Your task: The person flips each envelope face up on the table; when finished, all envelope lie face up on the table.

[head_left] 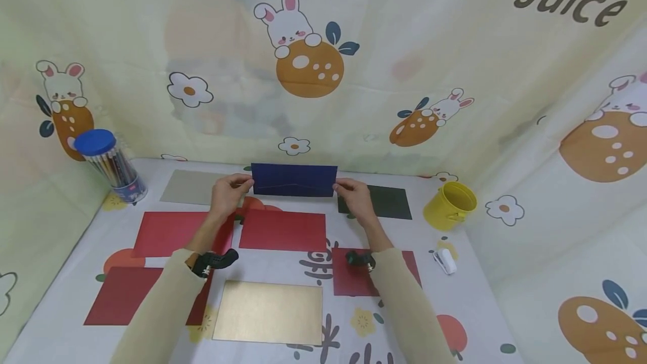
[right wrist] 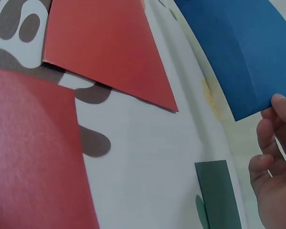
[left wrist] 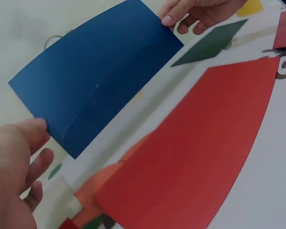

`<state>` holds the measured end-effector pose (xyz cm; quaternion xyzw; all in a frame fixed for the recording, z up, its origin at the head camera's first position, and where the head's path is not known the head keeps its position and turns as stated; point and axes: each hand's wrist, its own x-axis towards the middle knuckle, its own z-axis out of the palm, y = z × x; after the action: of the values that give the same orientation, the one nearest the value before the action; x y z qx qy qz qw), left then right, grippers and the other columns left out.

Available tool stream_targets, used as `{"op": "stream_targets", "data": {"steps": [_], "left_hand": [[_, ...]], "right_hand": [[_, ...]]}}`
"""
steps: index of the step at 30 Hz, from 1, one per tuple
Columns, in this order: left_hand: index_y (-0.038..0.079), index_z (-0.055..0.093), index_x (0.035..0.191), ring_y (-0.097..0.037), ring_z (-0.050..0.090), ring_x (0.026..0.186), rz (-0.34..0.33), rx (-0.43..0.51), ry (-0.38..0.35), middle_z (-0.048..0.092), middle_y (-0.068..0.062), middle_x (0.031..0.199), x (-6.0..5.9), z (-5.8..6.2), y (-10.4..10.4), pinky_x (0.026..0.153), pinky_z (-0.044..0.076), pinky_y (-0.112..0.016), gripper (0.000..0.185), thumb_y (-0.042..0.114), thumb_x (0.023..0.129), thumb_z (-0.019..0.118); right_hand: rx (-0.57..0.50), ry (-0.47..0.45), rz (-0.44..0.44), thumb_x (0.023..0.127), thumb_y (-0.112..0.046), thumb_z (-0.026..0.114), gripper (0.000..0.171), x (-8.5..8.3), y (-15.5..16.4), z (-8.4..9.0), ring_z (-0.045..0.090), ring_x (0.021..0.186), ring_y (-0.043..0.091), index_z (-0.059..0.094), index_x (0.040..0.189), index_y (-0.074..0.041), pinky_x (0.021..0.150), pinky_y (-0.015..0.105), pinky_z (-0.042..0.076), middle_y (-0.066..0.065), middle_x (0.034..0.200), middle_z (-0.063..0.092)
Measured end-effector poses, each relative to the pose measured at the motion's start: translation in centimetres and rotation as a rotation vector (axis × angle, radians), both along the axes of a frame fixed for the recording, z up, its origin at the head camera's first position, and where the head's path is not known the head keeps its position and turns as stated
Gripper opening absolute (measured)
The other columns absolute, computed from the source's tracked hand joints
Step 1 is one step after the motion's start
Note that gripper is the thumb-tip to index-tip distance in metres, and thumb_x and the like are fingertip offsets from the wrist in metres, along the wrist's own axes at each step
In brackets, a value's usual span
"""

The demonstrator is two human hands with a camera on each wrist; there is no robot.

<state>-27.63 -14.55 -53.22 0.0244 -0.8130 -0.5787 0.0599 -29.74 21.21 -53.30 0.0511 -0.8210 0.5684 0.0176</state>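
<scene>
A dark blue envelope is held up above the back of the table, its flap edge showing as a thin line. My left hand pinches its left end between thumb and fingers. At the opposite end my right hand pinches the short edge. In the left wrist view the blue envelope is tilted, with a hand at each end. Just in front of it on the table lies a red envelope. Partly behind my right hand is a dark green envelope.
A gold envelope lies at the front middle. Other red ones spread left and right, and a grey one lies back left. A pen jar, a yellow bucket and a white stapler-like object stand at the sides.
</scene>
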Motion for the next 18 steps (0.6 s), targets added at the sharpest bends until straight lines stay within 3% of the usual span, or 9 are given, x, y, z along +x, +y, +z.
{"op": "stream_targets", "data": {"steps": [3, 8, 14, 18], "left_hand": [[0.007, 0.074, 0.112, -0.027, 0.068, 0.092, 0.027, -0.061, 0.023, 0.073, -0.014, 0.104, -0.2, -0.6, 0.3, 0.072, 0.053, -0.024, 0.02, 0.017, 0.094, 0.072], [0.007, 0.071, 0.111, -0.028, 0.07, 0.09, 0.035, -0.135, 0.05, 0.073, -0.013, 0.101, -0.4, -1.6, 0.7, 0.074, 0.055, -0.031, 0.019, 0.007, 0.093, 0.072], [0.01, 0.068, 0.121, -0.027, 0.071, 0.089, -0.021, -0.302, 0.117, 0.074, -0.011, 0.103, -0.3, -2.2, 0.5, 0.075, 0.055, -0.041, 0.03, 0.004, 0.092, 0.07], [0.014, 0.062, 0.133, -0.026, 0.069, 0.092, -0.051, -0.394, 0.092, 0.073, -0.01, 0.11, -0.3, -2.3, 0.5, 0.077, 0.054, -0.043, 0.042, 0.007, 0.092, 0.07]], "right_hand": [[0.063, 0.012, -0.019, 0.096, -0.025, 0.071, 0.025, -0.1, -0.4, -0.2, 0.067, 0.1, 0.024, 0.075, 0.116, -0.011, 0.088, 0.045, 0.055, 0.008, 0.109, 0.074], [0.2, 0.061, -0.059, 0.095, -0.02, 0.071, 0.022, -0.4, -0.9, -0.6, 0.07, 0.094, 0.023, 0.073, 0.115, -0.011, 0.079, 0.038, 0.056, 0.007, 0.102, 0.075], [0.278, 0.056, -0.054, 0.095, -0.012, 0.07, 0.021, -0.3, -1.3, -1.0, 0.07, 0.092, 0.022, 0.059, 0.113, -0.011, 0.074, 0.038, 0.054, 0.006, 0.098, 0.073], [0.383, 0.087, -0.04, 0.094, -0.01, 0.07, 0.014, -0.2, -1.6, -1.2, 0.065, 0.081, 0.019, 0.062, 0.105, -0.013, 0.069, 0.033, 0.052, 0.004, 0.095, 0.07]]}}
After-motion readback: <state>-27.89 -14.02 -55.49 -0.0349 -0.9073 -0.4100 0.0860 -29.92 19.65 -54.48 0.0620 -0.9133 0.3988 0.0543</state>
